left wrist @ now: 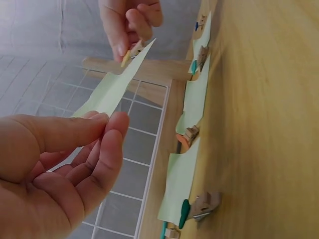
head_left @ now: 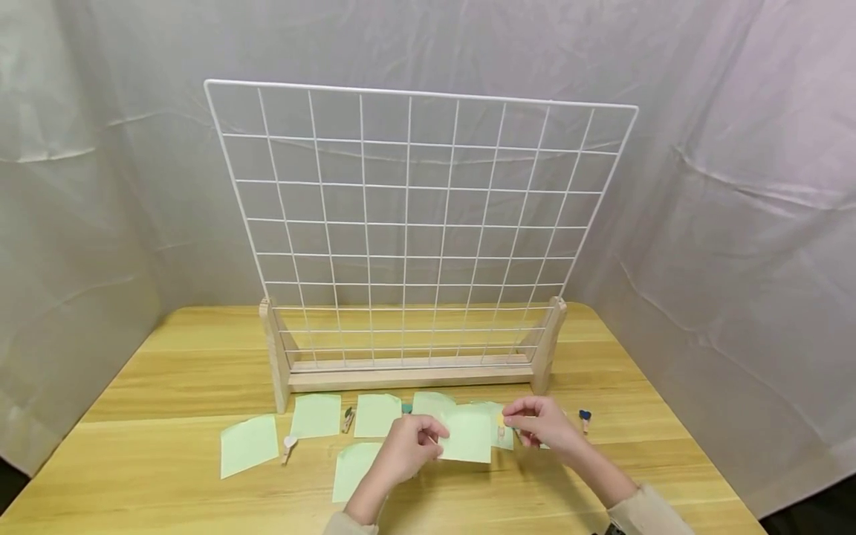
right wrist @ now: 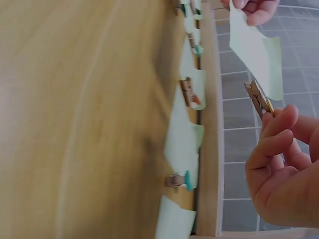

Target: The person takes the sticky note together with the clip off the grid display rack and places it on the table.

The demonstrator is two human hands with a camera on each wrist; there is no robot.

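Observation:
My left hand pinches a pale green paper note by its left edge, thumb on one side and fingers on the other. Raised above the table, the note overlaps other notes behind it in the head view. To its right, my right hand pinches a small wooden clothespin with a yellow decoration. In the right wrist view the clothespin's free end points toward the held note, close to its near corner. The left wrist view shows the note nearly edge-on, its far corner close to the right hand.
A white wire grid stands in a wooden base behind the hands. More green notes lie in front of it. Decorated clothespins lie among them, including a white-topped clothespin and a blue-heart clothespin. Grey cloth surrounds the table.

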